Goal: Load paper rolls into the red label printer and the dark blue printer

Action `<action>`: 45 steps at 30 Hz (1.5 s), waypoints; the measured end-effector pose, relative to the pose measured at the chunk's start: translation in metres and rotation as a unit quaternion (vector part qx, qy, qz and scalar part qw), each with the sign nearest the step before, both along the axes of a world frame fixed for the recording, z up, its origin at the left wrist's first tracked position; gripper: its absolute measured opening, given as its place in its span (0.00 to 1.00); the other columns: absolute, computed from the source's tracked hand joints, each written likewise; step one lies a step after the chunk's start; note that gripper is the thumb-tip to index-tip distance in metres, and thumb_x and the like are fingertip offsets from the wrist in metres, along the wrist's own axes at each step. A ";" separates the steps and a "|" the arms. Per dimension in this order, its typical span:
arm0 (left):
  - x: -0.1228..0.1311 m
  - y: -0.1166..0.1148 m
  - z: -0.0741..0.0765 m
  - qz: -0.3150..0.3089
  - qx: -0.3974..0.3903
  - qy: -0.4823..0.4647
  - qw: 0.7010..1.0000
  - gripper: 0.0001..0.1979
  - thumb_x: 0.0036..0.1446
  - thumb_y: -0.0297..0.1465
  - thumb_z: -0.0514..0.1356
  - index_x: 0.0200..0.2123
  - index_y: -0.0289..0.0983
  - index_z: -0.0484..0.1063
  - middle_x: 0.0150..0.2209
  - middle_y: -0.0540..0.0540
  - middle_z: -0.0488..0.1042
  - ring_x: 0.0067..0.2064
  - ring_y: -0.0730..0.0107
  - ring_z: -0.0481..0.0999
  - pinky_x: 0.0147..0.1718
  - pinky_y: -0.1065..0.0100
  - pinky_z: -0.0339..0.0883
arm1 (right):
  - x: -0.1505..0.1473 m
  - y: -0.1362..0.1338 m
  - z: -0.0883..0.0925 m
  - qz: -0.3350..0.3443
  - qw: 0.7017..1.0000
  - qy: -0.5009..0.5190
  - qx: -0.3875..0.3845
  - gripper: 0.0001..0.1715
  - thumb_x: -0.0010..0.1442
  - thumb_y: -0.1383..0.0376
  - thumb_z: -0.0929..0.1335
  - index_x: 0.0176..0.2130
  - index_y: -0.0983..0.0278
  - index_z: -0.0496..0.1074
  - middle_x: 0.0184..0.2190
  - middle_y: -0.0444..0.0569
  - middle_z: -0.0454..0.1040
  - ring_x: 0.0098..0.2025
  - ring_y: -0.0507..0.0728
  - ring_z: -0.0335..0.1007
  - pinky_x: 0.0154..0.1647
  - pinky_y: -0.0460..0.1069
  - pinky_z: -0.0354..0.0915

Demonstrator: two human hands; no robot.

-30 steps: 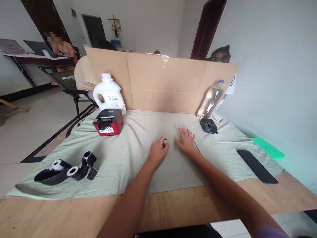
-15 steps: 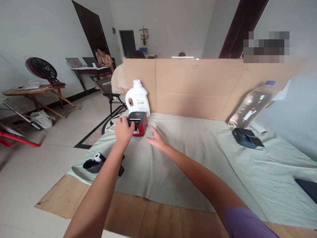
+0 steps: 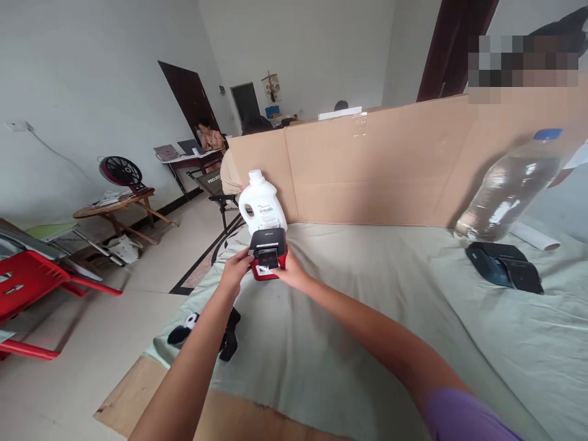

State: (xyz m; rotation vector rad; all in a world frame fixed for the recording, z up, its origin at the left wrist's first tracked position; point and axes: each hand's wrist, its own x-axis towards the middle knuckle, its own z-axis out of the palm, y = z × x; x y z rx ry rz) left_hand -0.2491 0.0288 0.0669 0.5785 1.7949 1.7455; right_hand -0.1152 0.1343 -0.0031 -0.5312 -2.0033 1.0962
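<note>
A small red and black box-shaped device that looks like a label printer sits on the green cloth, right in front of a white jug-like bottle. Its black flap tilts out at the front. My left hand grips its left side, fingers bent against the edge. On the opposite side, my right hand is closed on the red body, thumb at the front. Near my left forearm lie dark strap-like things with a black and white piece, partly covered by the arm.
Behind the cloth stands a cardboard panel. At right lean a large clear bottle with a blue cap, a white roll and a dark blue device. A wooden board edge shows in front. A red stool stands left.
Both hands have closed on the printer's sides; my right hand was apart from it before. Its black flap now tilts outward in view. The whole view has shifted.
</note>
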 end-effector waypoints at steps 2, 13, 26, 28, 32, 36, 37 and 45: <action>0.035 -0.009 -0.003 -0.013 0.034 0.031 0.999 0.23 0.51 0.29 0.68 0.53 0.36 0.78 0.48 0.43 0.81 0.49 0.60 0.80 0.56 0.57 0.71 | 0.040 -0.005 0.004 0.019 0.999 0.034 -0.004 0.48 0.52 0.67 0.73 0.67 0.60 0.54 0.61 0.56 0.69 0.63 0.66 0.67 0.64 0.62 0.63; 0.242 -0.013 -0.048 -0.197 0.155 0.053 0.967 0.30 0.55 0.43 0.67 0.59 0.36 0.75 0.59 0.41 0.75 0.63 0.54 0.71 0.64 0.57 0.63 | 0.284 -0.038 0.003 -0.143 0.987 -0.029 0.073 0.57 0.54 0.56 0.74 0.72 0.62 0.47 0.64 0.62 0.64 0.66 0.72 0.61 0.66 0.68 0.60; 0.260 -0.010 -0.062 -0.218 0.165 0.062 0.960 0.27 0.57 0.41 0.65 0.58 0.36 0.76 0.59 0.42 0.75 0.64 0.55 0.71 0.66 0.56 0.61 | 0.305 -0.045 -0.036 -0.222 0.960 -0.110 0.133 0.62 0.59 0.53 0.69 0.74 0.69 0.31 0.68 0.70 0.56 0.68 0.78 0.55 0.65 0.75 0.57; 0.259 -0.010 -0.064 -0.217 0.162 0.061 0.961 0.28 0.57 0.41 0.65 0.58 0.36 0.75 0.60 0.42 0.75 0.64 0.55 0.70 0.66 0.55 0.60 | 0.305 -0.046 -0.034 -0.224 0.959 -0.116 0.132 0.63 0.59 0.53 0.69 0.74 0.69 0.28 0.68 0.69 0.56 0.69 0.77 0.55 0.65 0.74 0.57; 0.261 -0.013 -0.066 -0.206 0.154 0.058 0.965 0.29 0.56 0.42 0.65 0.59 0.37 0.75 0.61 0.41 0.74 0.64 0.55 0.70 0.67 0.57 0.59 | 0.306 -0.048 -0.032 -0.218 0.960 -0.119 0.129 0.65 0.59 0.54 0.70 0.74 0.67 0.25 0.71 0.68 0.51 0.70 0.75 0.52 0.66 0.72 0.58; 0.263 -0.017 -0.067 -0.201 0.153 0.066 0.965 0.28 0.57 0.42 0.65 0.59 0.37 0.75 0.58 0.42 0.76 0.63 0.54 0.71 0.66 0.57 0.61 | 0.307 -0.051 -0.030 -0.216 0.961 -0.122 0.124 0.67 0.58 0.56 0.70 0.73 0.66 0.21 0.72 0.67 0.48 0.70 0.74 0.52 0.66 0.71 0.59; 0.263 -0.018 -0.067 -0.199 0.153 0.070 0.965 0.28 0.57 0.42 0.65 0.59 0.37 0.75 0.58 0.41 0.77 0.63 0.54 0.71 0.65 0.56 0.61 | 0.307 -0.052 -0.030 -0.218 0.960 -0.124 0.122 0.68 0.57 0.56 0.70 0.73 0.66 0.21 0.72 0.67 0.49 0.70 0.74 0.53 0.65 0.71 0.59; 0.262 -0.021 -0.069 -0.203 0.170 0.069 0.962 0.28 0.58 0.40 0.64 0.61 0.36 0.73 0.58 0.41 0.77 0.62 0.55 0.72 0.64 0.57 0.63 | 0.309 -0.056 -0.027 -0.239 0.952 -0.143 0.129 0.69 0.55 0.56 0.72 0.74 0.66 0.24 0.70 0.67 0.55 0.66 0.76 0.60 0.62 0.70 0.63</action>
